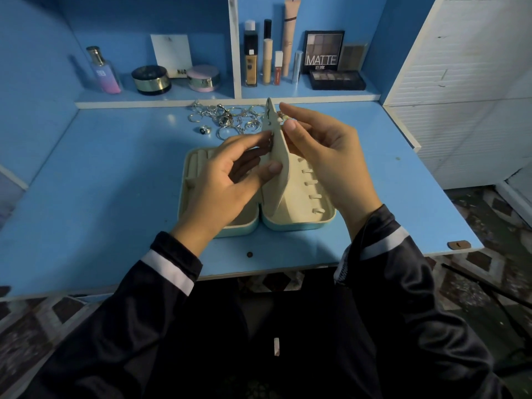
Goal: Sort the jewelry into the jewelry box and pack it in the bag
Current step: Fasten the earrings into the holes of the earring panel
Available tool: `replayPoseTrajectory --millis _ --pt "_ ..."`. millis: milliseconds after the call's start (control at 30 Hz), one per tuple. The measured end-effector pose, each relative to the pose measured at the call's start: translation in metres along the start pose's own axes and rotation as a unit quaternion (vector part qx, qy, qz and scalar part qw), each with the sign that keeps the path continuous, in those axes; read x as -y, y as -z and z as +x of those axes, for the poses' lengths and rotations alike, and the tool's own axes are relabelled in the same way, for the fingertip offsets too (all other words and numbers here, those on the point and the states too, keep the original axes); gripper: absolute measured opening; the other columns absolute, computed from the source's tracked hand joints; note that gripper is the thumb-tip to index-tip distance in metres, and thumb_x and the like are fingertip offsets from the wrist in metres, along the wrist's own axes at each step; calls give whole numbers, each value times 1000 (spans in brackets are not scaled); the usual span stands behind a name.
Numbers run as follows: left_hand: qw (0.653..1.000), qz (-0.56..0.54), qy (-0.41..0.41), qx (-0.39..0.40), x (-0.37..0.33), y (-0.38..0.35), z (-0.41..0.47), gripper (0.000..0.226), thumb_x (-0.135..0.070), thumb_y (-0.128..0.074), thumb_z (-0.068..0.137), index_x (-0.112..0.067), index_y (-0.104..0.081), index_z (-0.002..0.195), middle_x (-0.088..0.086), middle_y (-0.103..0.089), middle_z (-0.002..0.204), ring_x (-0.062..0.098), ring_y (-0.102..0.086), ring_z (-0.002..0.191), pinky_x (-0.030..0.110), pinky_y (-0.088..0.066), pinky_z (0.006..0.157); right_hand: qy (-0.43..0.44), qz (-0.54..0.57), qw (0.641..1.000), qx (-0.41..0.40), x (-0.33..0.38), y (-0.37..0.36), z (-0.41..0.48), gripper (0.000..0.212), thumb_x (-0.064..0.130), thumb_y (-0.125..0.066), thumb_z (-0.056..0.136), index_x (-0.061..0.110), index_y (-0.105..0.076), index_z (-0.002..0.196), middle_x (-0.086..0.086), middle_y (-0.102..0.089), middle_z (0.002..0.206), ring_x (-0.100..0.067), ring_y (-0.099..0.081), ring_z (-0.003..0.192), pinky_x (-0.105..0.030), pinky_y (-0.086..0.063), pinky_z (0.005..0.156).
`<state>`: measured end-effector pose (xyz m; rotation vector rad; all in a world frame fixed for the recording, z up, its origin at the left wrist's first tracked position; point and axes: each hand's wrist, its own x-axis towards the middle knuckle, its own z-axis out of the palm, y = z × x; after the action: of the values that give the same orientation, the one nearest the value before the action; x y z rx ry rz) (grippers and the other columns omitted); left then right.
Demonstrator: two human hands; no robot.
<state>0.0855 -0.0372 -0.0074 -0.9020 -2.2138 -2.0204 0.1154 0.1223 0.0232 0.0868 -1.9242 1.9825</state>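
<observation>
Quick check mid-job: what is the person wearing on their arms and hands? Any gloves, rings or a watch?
The left hand and right hand are bare: no gloves, and no rings or watch show. The left sleeve and right sleeve are long, shiny and black, each with a white band just above a dark cuff.

At the centre of the frame an open teal jewelry box with cream lining (299,223) lies on the blue worktop (115,182). Its cream perforated flap (277,156) stands upright. The left hand (221,180) grips the flap's lower part between thumb and fingers, and the right hand (328,148) pinches a small shiny piece (285,118) by its upper part. Above the box lies a pile of silver rings and chains (227,116). Cosmetics bottles and palettes (324,53) fill the shelf along the top.
</observation>
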Motion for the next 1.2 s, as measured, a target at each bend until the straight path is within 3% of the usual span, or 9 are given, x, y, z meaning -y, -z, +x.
replayPoseTrajectory --millis 133,267,400,600,800,967,1033,1200 --pt "998 50 -26 7 -3 -2 3 45 -16 -72 86 -6 -59 129 10 -62 126 13 -62 118 26 -47 103 -21 -35 999 -1 4 7 3 27 14 -64 92 8 -67 118 -15 -73 103 -22 -67 94 -39 -55 93" --pt "990 131 -50 23 -3 -3 9 50 -26 -72 87 -12 -57 133 -2 -60 128 3 -58 119 16 -44 102 -42 -69 997 19 5 20 5 33 20 -67 91 5 -67 121 -15 -72 108 -32 -67 106 -44 -52 97" --pt "981 174 -35 77 8 -4 18 58 -46 -62 92 -16 -51 141 -8 -51 138 1 -46 129 26 -38 111 -65 -77 995 25 7 33 5 32 13 -65 92 3 -65 122 -6 -70 116 -19 -66 109 -36 -51 99" --pt "956 268 -31 112 18 -14 22 61 -48 -52 96 -13 -45 145 -3 -40 150 7 -37 137 13 -25 112 -84 -117 990 13 1 51 -1 30 18 -66 92 10 -68 120 2 -71 114 -8 -65 110 -32 -47 104" --pt "937 310 -5 161 20 -21 22 75 -64 -38 91 -18 -34 151 -10 -27 158 3 -26 142 18 -18 115 -93 -129 987 -5 -6 58 -14 27 15 -60 95 11 -67 121 8 -71 112 0 -64 108 -17 -49 95" --pt "908 362 9 208 19 -25 24 70 -58 -38 96 -24 -22 155 -14 -15 162 4 -18 146 21 -14 115 -105 -136 985 -24 -22 65 -23 27 15 -59 96 11 -66 123 11 -72 106 -1 -66 104 -15 -50 86" --pt "894 387 8 227 20 -25 25 70 -58 -36 97 -25 -18 156 -15 -10 163 5 -14 147 19 -10 112 -114 -132 984 -29 -28 66 -26 29 16 -59 96 9 -65 124 6 -73 107 -6 -66 106 -19 -53 88" --pt "858 446 -5 254 20 -26 26 76 -63 -28 95 -21 -15 157 -10 -10 164 9 -12 150 29 -10 121 -131 -173 976 -36 -43 70 -31 35 32 -64 91 17 -67 123 -2 -74 107 -15 -66 105 -46 -51 98"
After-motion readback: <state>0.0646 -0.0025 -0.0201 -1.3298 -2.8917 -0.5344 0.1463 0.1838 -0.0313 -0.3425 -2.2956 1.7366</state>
